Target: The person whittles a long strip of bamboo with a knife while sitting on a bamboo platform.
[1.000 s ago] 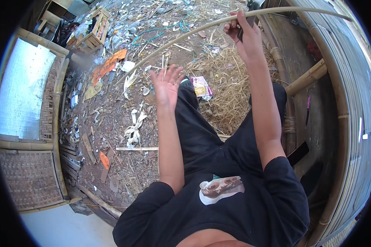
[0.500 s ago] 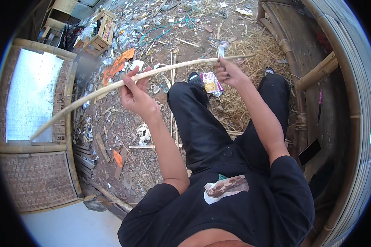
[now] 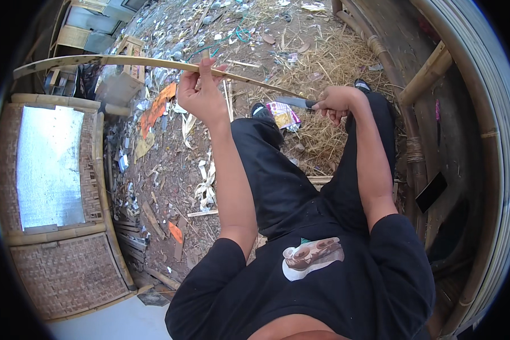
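Observation:
A long, pale bamboo strip (image 3: 127,60) runs from the far left across to the middle, bending slightly downward at its right end. My left hand (image 3: 204,93) is closed around it, thumb and fingers pinching the strip. In my right hand (image 3: 337,103) is a knife (image 3: 292,102) with a dark handle and a grey blade pointing left. The blade lies close to the strip's right tip; whether they touch I cannot tell. Beyond the knife, a purple and yellow printed packet (image 3: 285,116) rests on the ground beside my shoe.
Litter and an orange sheet (image 3: 156,107) cover the dirt ground, with straw (image 3: 323,68) ahead of my legs. At left stands a woven bamboo panel (image 3: 68,275). A wooden crate (image 3: 131,54) is farther back. To my right are a bamboo frame (image 3: 416,153) and a dark phone (image 3: 431,192).
The strip has swung so its left end is higher and its right end lower. My right hand has moved down and right, and the knife blade now shows clearly.

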`<state>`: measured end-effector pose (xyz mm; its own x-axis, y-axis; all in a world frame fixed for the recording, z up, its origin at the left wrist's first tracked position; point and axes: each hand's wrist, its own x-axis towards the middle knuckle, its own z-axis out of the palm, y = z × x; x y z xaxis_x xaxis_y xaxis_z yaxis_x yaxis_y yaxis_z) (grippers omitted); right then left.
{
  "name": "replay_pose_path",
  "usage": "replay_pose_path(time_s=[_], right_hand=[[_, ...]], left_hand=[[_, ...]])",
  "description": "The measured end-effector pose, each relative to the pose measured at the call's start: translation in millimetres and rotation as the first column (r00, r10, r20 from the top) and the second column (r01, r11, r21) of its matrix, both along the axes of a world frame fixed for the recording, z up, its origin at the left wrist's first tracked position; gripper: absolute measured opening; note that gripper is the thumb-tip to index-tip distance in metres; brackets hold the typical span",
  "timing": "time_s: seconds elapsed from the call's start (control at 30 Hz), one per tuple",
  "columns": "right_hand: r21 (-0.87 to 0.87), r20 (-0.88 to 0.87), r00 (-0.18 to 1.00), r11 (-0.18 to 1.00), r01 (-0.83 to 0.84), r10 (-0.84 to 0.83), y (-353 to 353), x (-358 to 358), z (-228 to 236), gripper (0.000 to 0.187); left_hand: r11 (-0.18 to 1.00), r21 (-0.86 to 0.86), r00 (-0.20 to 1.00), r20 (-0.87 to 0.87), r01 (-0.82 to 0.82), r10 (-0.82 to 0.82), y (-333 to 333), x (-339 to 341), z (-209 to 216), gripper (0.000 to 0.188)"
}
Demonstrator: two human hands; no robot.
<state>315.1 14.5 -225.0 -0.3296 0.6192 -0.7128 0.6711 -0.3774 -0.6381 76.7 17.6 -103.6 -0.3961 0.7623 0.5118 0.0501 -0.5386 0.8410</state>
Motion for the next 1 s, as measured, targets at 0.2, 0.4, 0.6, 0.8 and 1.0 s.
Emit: replay_pose_path(time_s=[0.2, 0.4, 0.6, 0.8, 1.0], right_hand=[[0.059, -0.31, 0.948, 0.994, 0.097, -0.074, -9.9, 43.2, 18.7, 0.036], [0.09, -0.545, 0.829, 0.975, 0.205, -0.124, -14.2, 67.5, 16.7, 0.035], [0.12, -0.616, 0.761, 0.93, 0.349, -0.206, -8.7, 66.3, 7.2, 0.036], [0.144, -0.683, 0.704, 0.908, 0.392, -0.195, -2.0, 51.6, 4.2, 0.035], [0.203, -0.629, 0.715, 0.823, 0.531, -0.306, 4.5, 16.9, -1.8, 0.031]], left_hand=[[0.994, -0.057, 0.994, -0.047, 0.095, -0.098, 20.5, 12.4, -24.4, 0.024], [0.983, -0.103, 0.977, -0.136, 0.15, -0.164, 37.9, 22.3, -21.6, 0.027], [0.947, 0.319, 0.999, 0.045, -0.034, 0.02, 24.1, 22.9, 53.8, 0.045], [0.856, 0.364, 0.907, -0.064, -0.366, 0.415, -35.5, 15.2, 132.5, 0.055], [0.903, 0.381, 0.969, -0.061, -0.198, 0.238, -65.1, 20.7, 135.3, 0.057]])
